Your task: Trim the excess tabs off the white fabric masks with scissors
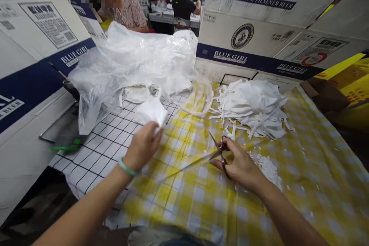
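Note:
My left hand (142,145) pinches a white face mask (150,111) and holds it just above the cloth, left of centre. A green band circles that wrist. My right hand (238,162) grips a pair of scissors (218,152) with the blades spread, resting on the yellow checked tablecloth (196,200). A pile of white masks with loose straps (250,107) lies beyond the right hand. Small white offcuts (266,167) lie beside that hand.
A crumpled clear plastic bag (132,61) holding more masks lies at the back left. Blue Girl beer cartons (259,27) wall in the table on both sides. A seated person (121,4) is behind the bag, another farther back. A green-handled tool (66,147) lies at the left edge.

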### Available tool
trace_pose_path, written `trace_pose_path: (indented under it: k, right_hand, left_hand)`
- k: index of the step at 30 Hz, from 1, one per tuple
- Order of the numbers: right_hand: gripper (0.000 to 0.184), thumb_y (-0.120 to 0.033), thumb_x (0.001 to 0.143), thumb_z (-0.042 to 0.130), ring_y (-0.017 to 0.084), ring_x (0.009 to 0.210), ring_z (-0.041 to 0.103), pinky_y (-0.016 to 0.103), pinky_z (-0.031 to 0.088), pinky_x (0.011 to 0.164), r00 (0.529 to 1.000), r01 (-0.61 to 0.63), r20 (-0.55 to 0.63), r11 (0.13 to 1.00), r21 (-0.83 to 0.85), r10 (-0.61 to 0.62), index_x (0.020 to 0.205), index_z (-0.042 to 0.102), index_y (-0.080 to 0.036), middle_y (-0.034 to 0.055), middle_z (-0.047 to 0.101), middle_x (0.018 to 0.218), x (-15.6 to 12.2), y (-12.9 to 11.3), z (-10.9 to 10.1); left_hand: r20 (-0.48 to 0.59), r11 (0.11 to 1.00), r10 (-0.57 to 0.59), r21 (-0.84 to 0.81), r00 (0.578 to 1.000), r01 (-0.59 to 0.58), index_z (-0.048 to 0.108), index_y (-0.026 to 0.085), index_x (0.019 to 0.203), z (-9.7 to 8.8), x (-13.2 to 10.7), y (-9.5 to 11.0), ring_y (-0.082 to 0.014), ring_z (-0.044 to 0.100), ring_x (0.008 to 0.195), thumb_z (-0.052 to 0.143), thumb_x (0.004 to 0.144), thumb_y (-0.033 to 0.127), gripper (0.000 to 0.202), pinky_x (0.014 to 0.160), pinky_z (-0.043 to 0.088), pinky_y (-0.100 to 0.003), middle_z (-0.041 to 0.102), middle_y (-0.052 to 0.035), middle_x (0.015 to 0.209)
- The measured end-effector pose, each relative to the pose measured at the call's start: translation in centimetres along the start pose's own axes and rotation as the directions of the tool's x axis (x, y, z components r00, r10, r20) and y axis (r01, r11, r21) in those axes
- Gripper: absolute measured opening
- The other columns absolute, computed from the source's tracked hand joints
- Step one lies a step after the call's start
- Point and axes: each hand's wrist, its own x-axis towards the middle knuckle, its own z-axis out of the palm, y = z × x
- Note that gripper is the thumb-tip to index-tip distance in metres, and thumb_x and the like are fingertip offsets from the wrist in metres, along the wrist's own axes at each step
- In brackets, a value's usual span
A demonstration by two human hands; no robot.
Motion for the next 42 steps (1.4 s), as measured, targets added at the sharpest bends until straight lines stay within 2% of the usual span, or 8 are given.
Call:
trace_pose_path:
  k: [4,7,14,21,28,33,38,42]
  right_hand:
    - [0.039,-0.044,0.076,0.074,0.020,0.089,0.062,0.034,0.050,0.083,0.988,-0.112,0.124,0.980,0.167,0.091,0.101,0.054,-0.022,0.0038,0.064,0.098,-1.8,-1.4,3.3]
    - [0.034,-0.040,0.076,0.072,0.019,0.085,0.061,0.034,0.050,0.081,0.982,-0.163,0.121,0.971,0.177,0.143,0.099,0.055,-0.021,0.0032,0.065,0.095,-3.0,-1.1,5.0]
    - [0.027,-0.034,0.079,0.069,0.018,0.080,0.059,0.033,0.050,0.077,0.983,-0.156,-0.058,0.965,0.212,0.171,0.099,0.057,-0.020,0.0043,0.065,0.093,-4.2,-0.9,6.5]
    - [0.036,-0.043,0.074,0.074,0.018,0.079,0.060,0.035,0.050,0.079,0.948,-0.224,-0.120,0.888,0.401,0.294,0.095,0.056,-0.020,0.0044,0.066,0.091,-2.9,-1.8,7.2]
    - [0.043,-0.037,0.065,0.077,0.017,0.091,0.058,0.030,0.048,0.084,0.892,-0.102,-0.222,0.656,0.748,0.393,0.094,0.049,-0.022,0.0032,0.060,0.100,2.1,-3.6,10.1]
    - [0.034,-0.035,0.065,0.075,0.010,0.063,0.048,0.022,0.041,0.057,0.986,-0.090,0.017,0.447,0.890,0.164,0.085,0.049,-0.023,-0.0028,0.055,0.082,3.0,-5.2,6.3]
    - [0.029,-0.032,0.063,0.077,0.010,0.063,0.046,0.022,0.035,0.056,0.949,-0.172,0.265,0.428,0.887,-0.169,0.080,0.056,-0.020,-0.0025,0.053,0.078,2.9,-5.8,1.9]
    - [0.026,-0.028,0.063,0.076,0.012,0.069,0.048,0.023,0.037,0.060,0.888,-0.167,0.331,0.445,0.880,-0.320,0.077,0.056,-0.019,-0.0019,0.053,0.076,3.2,-5.8,0.8]
  left_hand:
    - [0.240,0.977,0.124,-0.198,0.963,-0.077,0.057,0.020,0.095,2.0,-9.0,6.6,-0.0185,0.061,0.077,0.050,0.094,0.018,0.007,0.069,0.051,-0.030,0.064,-0.0049,0.085]
    - [0.367,0.937,0.186,-0.345,0.912,-0.053,0.057,0.020,0.108,1.6,-10.9,7.6,-0.0224,0.063,0.093,0.063,0.089,0.027,0.020,0.080,0.054,-0.034,0.065,-0.0091,0.103]
    - [0.229,0.985,0.145,-0.127,0.963,-0.118,0.063,0.014,0.104,1.7,0.8,2.0,-0.0318,0.049,0.117,0.047,0.085,0.006,0.026,0.102,0.040,-0.055,0.056,-0.0178,0.120]
    - [0.414,0.919,0.384,-0.256,0.826,-0.299,0.061,0.017,0.073,8.2,8.4,2.1,-0.0263,0.056,0.102,0.059,0.073,0.006,0.011,0.095,0.045,-0.042,0.064,-0.0110,0.100]
    - [0.344,0.912,0.377,-0.299,0.860,-0.280,0.051,0.019,0.088,1.8,7.1,5.2,-0.0146,0.048,0.062,0.042,0.092,0.020,0.009,0.062,0.042,-0.028,0.052,-0.0004,0.071]
    - [0.549,0.840,0.199,-0.522,0.812,0.147,0.057,0.020,0.101,-5.0,3.8,5.8,-0.0143,0.055,0.064,0.058,0.083,0.024,0.018,0.055,0.045,-0.025,0.061,-0.0024,0.080]
    - [0.862,0.384,0.267,-0.505,0.431,0.773,0.071,0.016,0.101,-6.0,-0.7,6.6,-0.0247,0.066,0.081,0.050,0.090,0.034,0.029,0.076,0.056,-0.041,0.071,-0.0145,0.096]
    - [0.868,0.141,0.189,-0.487,0.459,0.862,0.072,0.016,0.086,-4.9,-3.3,7.8,-0.0202,0.062,0.072,0.055,0.089,0.036,0.026,0.072,0.055,-0.037,0.067,-0.0118,0.085]
